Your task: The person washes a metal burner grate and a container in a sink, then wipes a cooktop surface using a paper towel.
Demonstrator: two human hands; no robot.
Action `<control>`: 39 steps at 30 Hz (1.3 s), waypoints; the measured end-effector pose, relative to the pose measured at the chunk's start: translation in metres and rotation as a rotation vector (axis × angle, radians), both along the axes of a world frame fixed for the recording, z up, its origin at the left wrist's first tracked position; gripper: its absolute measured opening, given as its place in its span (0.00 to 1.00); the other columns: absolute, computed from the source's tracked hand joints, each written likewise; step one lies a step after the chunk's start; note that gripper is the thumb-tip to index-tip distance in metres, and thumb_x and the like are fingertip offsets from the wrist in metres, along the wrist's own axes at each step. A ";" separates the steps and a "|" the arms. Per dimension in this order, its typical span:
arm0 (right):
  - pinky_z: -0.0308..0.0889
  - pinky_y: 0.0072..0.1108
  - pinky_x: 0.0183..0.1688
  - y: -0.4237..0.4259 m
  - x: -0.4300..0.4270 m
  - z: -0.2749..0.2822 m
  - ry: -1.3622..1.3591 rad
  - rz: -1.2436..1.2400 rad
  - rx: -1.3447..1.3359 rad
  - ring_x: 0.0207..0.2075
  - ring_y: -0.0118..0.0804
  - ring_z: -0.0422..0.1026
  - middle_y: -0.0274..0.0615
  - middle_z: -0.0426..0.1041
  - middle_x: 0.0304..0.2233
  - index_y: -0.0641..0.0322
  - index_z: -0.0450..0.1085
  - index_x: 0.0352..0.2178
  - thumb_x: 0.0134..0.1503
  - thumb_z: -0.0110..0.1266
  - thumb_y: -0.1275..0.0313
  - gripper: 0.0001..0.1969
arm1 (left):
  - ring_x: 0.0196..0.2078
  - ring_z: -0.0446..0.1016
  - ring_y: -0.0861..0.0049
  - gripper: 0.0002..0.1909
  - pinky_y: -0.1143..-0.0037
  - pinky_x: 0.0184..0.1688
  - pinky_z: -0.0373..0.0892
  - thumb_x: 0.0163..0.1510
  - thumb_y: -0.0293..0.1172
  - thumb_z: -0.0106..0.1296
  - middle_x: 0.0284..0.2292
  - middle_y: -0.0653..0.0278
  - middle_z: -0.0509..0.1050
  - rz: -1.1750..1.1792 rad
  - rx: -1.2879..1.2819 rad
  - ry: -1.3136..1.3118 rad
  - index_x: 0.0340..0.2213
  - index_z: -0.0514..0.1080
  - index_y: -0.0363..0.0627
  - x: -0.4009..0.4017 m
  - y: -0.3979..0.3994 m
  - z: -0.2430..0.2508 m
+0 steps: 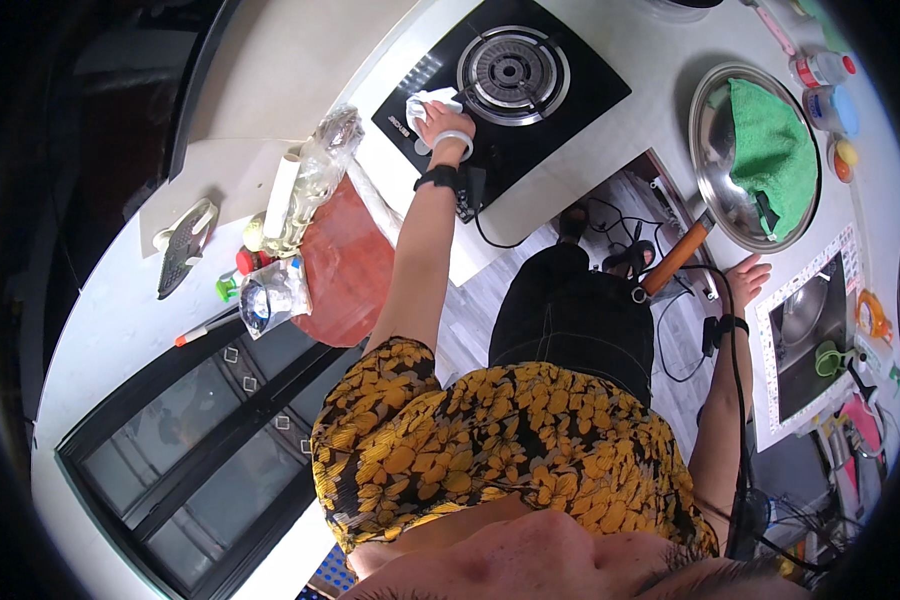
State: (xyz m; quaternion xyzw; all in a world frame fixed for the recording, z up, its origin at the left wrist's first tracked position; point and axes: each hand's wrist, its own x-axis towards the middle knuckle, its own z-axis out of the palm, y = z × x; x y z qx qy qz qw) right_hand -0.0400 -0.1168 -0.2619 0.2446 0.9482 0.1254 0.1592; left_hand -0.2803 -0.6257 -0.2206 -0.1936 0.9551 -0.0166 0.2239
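My left hand (448, 126) presses a crumpled white cloth or tissue (433, 101) against the black glass gas hob (570, 124), just left of its round burner (511, 73). A pale bangle and a black band circle that wrist. My right hand (750, 281) has its fingers apart and holds nothing; it is at the counter edge between a metal wok and the sink (810, 330). The wok (709, 142) holds a green cloth (772, 161) draped over its right side. Its wooden handle (675, 255) points towards my body, left of my right hand.
Left stand a white roll (281, 195), a plastic bag of small items (274, 296), a reddish-brown sheet (349, 270) and a dark perforated tool (187, 247). Jars (821, 69) line the right side. A green cup (831, 358) sits at the sink. Black cables (671, 341) hang near my right arm.
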 end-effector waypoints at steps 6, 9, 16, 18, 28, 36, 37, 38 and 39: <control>0.49 0.42 0.45 0.000 0.001 0.006 0.056 0.017 0.017 0.50 0.62 0.43 0.65 0.37 0.50 0.62 0.35 0.50 0.48 0.31 0.71 0.27 | 0.52 0.48 0.62 0.33 0.68 0.52 0.43 0.43 0.41 0.36 0.50 0.46 0.44 -0.113 0.043 0.046 0.47 0.45 0.29 0.036 0.029 0.001; 0.50 0.42 0.45 -0.006 -0.001 0.002 0.086 0.050 0.031 0.50 0.62 0.44 0.66 0.38 0.49 0.62 0.36 0.50 0.48 0.31 0.71 0.27 | 0.52 0.46 0.60 0.34 0.65 0.52 0.44 0.40 0.36 0.41 0.50 0.45 0.45 -0.300 0.131 0.139 0.46 0.45 0.27 0.097 0.040 0.005; 0.57 0.40 0.40 0.003 0.004 -0.005 0.166 0.131 0.127 0.47 0.61 0.50 0.66 0.44 0.47 0.64 0.40 0.49 0.48 0.30 0.72 0.25 | 0.54 0.41 0.61 0.31 0.64 0.53 0.42 0.41 0.28 0.39 0.51 0.47 0.42 -0.467 0.319 -0.007 0.47 0.44 0.33 0.170 0.017 0.037; 0.58 0.40 0.39 0.006 0.005 -0.005 0.159 0.142 0.150 0.47 0.61 0.51 0.66 0.45 0.47 0.64 0.41 0.49 0.48 0.31 0.72 0.24 | 0.54 0.41 0.61 0.30 0.65 0.53 0.41 0.41 0.28 0.38 0.50 0.47 0.43 -0.438 0.313 -0.028 0.47 0.44 0.32 0.172 0.008 0.040; 0.60 0.39 0.37 -0.008 0.001 0.008 0.189 0.162 0.137 0.46 0.61 0.52 0.66 0.46 0.47 0.64 0.42 0.48 0.48 0.33 0.72 0.24 | 0.55 0.41 0.66 0.29 0.64 0.52 0.41 0.42 0.33 0.39 0.51 0.54 0.44 -0.241 0.053 0.013 0.46 0.48 0.35 0.126 -0.071 0.007; 0.60 0.37 0.38 -0.005 0.001 0.008 0.099 0.144 0.208 0.46 0.58 0.54 0.63 0.46 0.47 0.66 0.45 0.46 0.47 0.34 0.72 0.23 | 0.55 0.41 0.74 0.28 0.67 0.54 0.35 0.42 0.34 0.38 0.52 0.62 0.45 -0.928 -0.176 -0.322 0.48 0.50 0.43 0.042 -0.112 0.044; 0.60 0.36 0.38 -0.007 -0.002 0.010 0.108 0.159 0.223 0.46 0.57 0.54 0.63 0.47 0.46 0.66 0.46 0.46 0.47 0.34 0.72 0.23 | 0.55 0.42 0.77 0.27 0.69 0.54 0.36 0.43 0.34 0.38 0.51 0.65 0.45 -1.007 -0.142 -0.261 0.47 0.51 0.42 0.031 -0.118 0.045; 0.60 0.36 0.38 -0.009 -0.004 0.012 0.107 0.159 0.222 0.46 0.57 0.54 0.63 0.47 0.46 0.66 0.46 0.46 0.47 0.34 0.72 0.23 | 0.54 0.42 0.78 0.27 0.70 0.54 0.36 0.43 0.33 0.38 0.51 0.66 0.45 -1.090 -0.145 -0.289 0.47 0.51 0.42 0.022 -0.120 0.045; 0.60 0.36 0.38 -0.014 -0.008 0.017 0.127 0.153 0.199 0.46 0.57 0.54 0.64 0.47 0.46 0.66 0.46 0.46 0.47 0.33 0.72 0.22 | 0.54 0.42 0.79 0.27 0.70 0.55 0.36 0.42 0.32 0.38 0.51 0.67 0.45 -1.173 -0.147 -0.319 0.47 0.51 0.42 0.012 -0.118 0.049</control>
